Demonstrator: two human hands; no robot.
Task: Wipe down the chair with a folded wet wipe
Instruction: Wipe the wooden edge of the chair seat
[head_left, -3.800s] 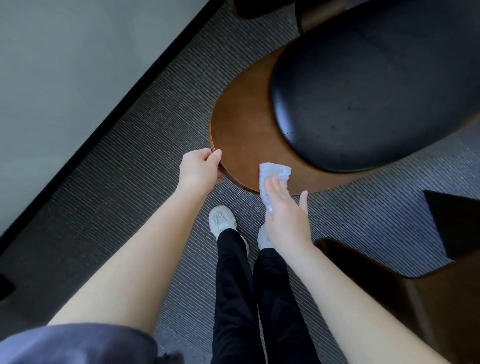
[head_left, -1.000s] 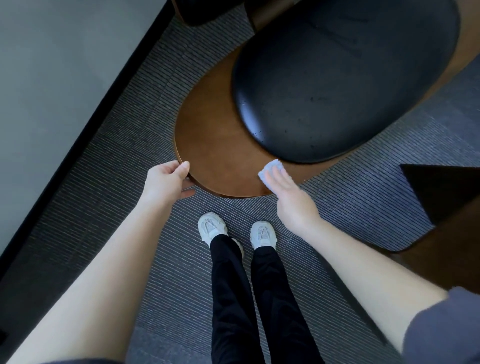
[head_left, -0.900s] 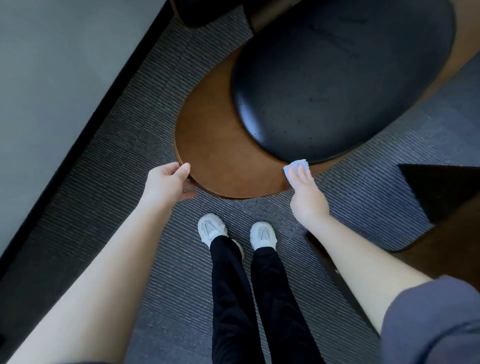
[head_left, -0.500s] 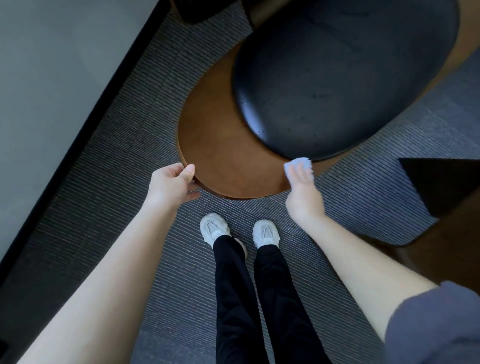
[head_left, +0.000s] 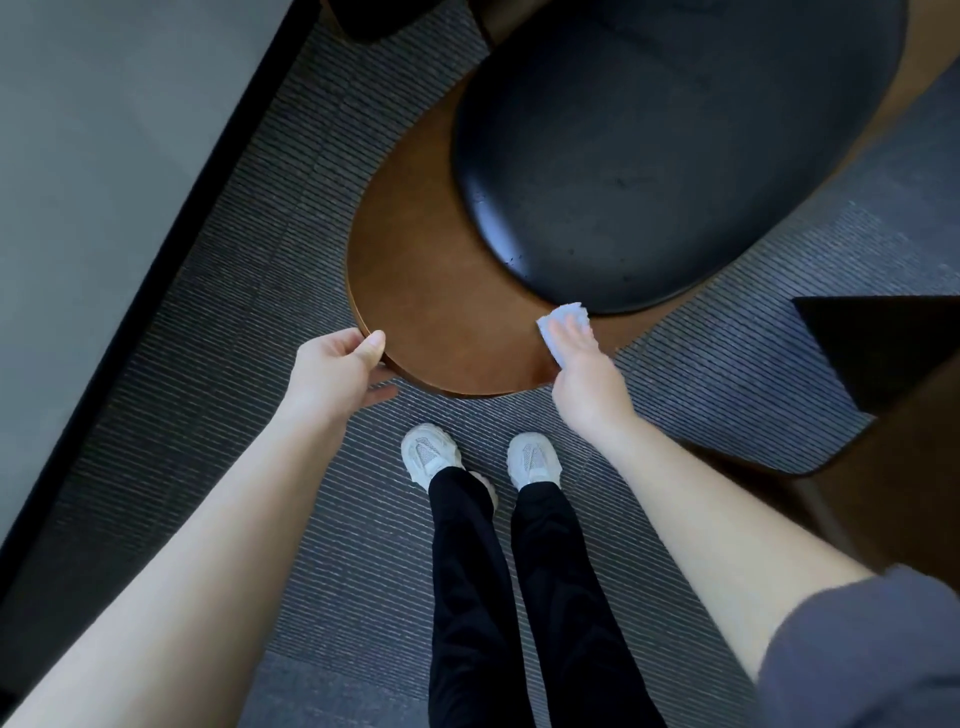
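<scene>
The folded wet wipe (head_left: 568, 314) is pressed under the straightened fingers of the right hand (head_left: 584, 376), on the brown wooden rim of the chair (head_left: 441, 280), touching the edge of the black cushion (head_left: 675, 156). The rim's edge is gripped by the left hand (head_left: 335, 376), thumb on top.

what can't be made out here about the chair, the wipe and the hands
All head view.
Wet wipe: mostly under the right hand; folds unseen.
Chair: legs hidden beneath it, far side cut by the top edge.
Left hand: some fingers hidden under the wooden rim.
</scene>
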